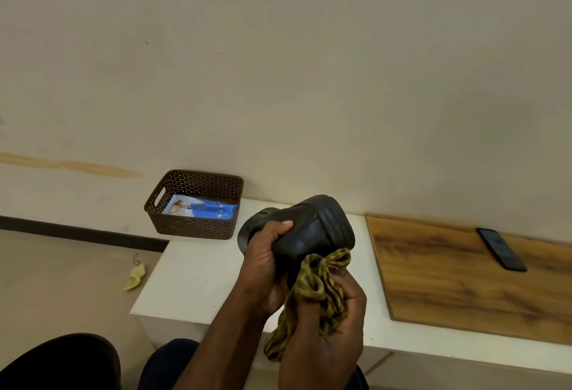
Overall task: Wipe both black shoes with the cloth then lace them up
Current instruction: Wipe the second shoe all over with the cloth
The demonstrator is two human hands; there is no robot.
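Observation:
I hold one black shoe in the air above the white table, its sole turned up and to the right. My left hand grips the shoe around its middle. My right hand is closed on a bunched yellow-and-black cloth, which presses against the lower edge of the shoe near the sole. The cloth's tail hangs down below my right hand. A dark rounded shape at the bottom left corner may be the other shoe; I cannot tell. No laces are visible.
A brown perforated basket holding a blue packet stands at the table's back left. A wooden board lies on the right with a black phone on it. A small yellow rag lies on the floor to the left.

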